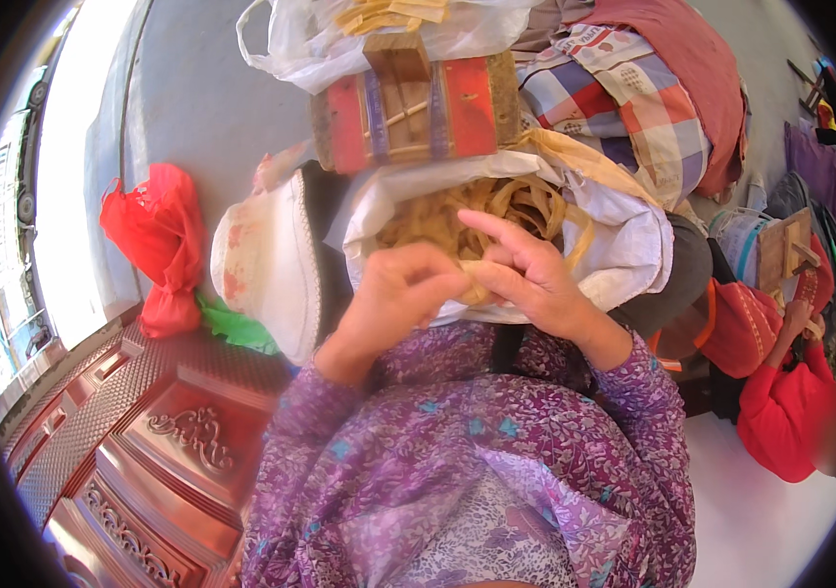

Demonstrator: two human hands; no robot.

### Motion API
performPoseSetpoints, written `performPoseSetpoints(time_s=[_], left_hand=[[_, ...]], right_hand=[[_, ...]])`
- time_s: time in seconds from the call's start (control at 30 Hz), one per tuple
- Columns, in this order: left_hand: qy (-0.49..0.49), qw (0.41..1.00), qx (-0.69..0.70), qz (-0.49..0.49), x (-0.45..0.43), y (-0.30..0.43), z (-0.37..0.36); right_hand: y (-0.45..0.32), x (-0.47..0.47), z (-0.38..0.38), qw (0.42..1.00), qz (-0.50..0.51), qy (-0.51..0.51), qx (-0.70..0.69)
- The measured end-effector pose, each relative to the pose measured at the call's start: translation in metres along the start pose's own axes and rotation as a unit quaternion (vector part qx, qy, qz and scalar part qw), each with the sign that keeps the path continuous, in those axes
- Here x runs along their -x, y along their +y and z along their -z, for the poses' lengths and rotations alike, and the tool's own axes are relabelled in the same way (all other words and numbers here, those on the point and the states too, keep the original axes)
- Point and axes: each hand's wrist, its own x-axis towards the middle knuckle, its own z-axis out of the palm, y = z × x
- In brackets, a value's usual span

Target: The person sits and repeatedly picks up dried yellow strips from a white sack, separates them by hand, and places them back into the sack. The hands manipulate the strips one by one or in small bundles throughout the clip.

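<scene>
Both of my hands meet above a white woven sack [620,246] that stands open against my lap. My left hand [410,287] is bent, thumb and fingertips pinched together on a pale yellow strip [475,283]; it is slightly blurred. My right hand [528,275] has its thumb and some fingers closed on the same strip, while the index finger points out to the upper left. Inside the sack lie coiled, flat yellowish strips [535,202], partly hidden by my hands. Just beyond the sack is a wooden block device [469,103] with red sides, blue bands and a thin stick across it.
A clear plastic bag [300,44] with flat yellow pieces [388,15] lies beyond the device. At left are a white cloth-like item [260,257], a red plastic bag [164,242] and an embossed metal door [190,434]. Checked cloth [623,95] lies upper right. A person in red [781,411] sits at right.
</scene>
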Motion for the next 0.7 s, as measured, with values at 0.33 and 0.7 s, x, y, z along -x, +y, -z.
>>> performPoseSetpoints(time_s=[0.33, 0.7], left_hand=[[0.062, 0.931, 0.357, -0.039, 0.008, -0.006, 0.004], [0.116, 0.833, -0.396, -0.368, 0.0, 0.022, 0.013]], right_hand=[[-0.022, 0.024, 0.03, 0.985, 0.026, -0.026, 0.171], [-0.028, 0.016, 0.031, 0.719, 0.362, 0.039, 0.592]])
